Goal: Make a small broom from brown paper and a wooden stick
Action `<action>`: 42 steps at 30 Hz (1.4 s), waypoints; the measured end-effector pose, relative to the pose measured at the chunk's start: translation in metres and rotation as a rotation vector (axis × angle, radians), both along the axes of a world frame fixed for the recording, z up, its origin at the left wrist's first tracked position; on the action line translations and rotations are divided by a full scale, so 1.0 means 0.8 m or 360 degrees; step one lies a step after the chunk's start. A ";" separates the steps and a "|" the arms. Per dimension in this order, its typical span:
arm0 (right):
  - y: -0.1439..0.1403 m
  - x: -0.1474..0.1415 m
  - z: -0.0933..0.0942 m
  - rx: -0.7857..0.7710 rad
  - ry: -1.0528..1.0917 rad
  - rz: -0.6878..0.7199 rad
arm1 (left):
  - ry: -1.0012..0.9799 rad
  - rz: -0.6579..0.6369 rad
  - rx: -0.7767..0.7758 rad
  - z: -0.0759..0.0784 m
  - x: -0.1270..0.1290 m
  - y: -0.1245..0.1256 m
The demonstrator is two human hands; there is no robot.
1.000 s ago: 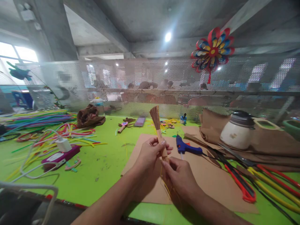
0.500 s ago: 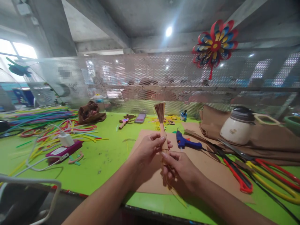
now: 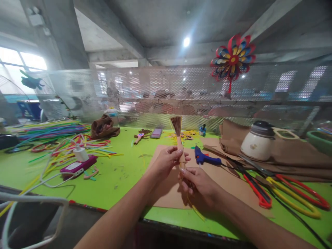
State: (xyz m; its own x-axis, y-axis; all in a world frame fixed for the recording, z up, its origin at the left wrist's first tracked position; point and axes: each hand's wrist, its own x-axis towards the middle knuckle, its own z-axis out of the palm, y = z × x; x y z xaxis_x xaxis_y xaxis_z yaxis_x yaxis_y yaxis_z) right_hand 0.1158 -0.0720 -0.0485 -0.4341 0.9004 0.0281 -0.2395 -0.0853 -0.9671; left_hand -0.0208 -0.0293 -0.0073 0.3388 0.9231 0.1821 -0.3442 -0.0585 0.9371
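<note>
Upright between my hands is a bundle of thin brown strips (image 3: pixel 176 125), fanned out at the top and wrapped lower down in a tan paper band. My left hand (image 3: pixel 169 159) is closed round the wrapped part, thumb in front. Just below it, my right hand (image 3: pixel 193 180) pinches the lower end of the same bundle. A thin yellow strand (image 3: pixel 197 211) hangs down under the right hand. Both hands are above a sheet of brown paper (image 3: pixel 223 186). To their right lies a blue glue gun (image 3: pixel 207 157). My fingers hide part of the bundle's lower end.
Right: a red-handled utility knife (image 3: pixel 259 193), large scissors (image 3: pixel 298 197), folded brown paper (image 3: pixel 293 155) and a white, dark-topped pot (image 3: pixel 258 141). Left: a purple power strip (image 3: pixel 79 166) with a white plug, and coloured pipe cleaners (image 3: pixel 54 131). A perforated screen (image 3: pixel 155 90) stands behind the green table (image 3: pixel 121 197).
The camera view has shifted slightly, so the surroundings appear moved. Both hands keep their hold on the bundle, with little other difference.
</note>
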 end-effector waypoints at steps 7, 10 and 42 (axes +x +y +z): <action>0.004 -0.004 -0.005 0.0026 0.0022 0.0005 | -0.0089 -0.0218 -0.0027 0.000 0.005 -0.006; 0.003 -0.005 -0.006 0.0025 0.0022 0.0025 | -0.0052 -0.0124 -0.0046 -0.005 0.002 -0.001; 0.016 0.012 0.008 0.0123 -0.0022 -0.0075 | 0.0711 -0.0159 0.0287 -0.003 -0.013 0.006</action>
State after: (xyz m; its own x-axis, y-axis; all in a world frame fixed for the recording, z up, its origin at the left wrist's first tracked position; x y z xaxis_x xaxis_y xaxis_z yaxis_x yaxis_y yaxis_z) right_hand 0.1251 -0.0593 -0.0421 -0.3921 0.9153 0.0924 -0.2284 0.0005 -0.9736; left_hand -0.0309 -0.0241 -0.0100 0.5053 0.8493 0.1527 0.0770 -0.2207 0.9723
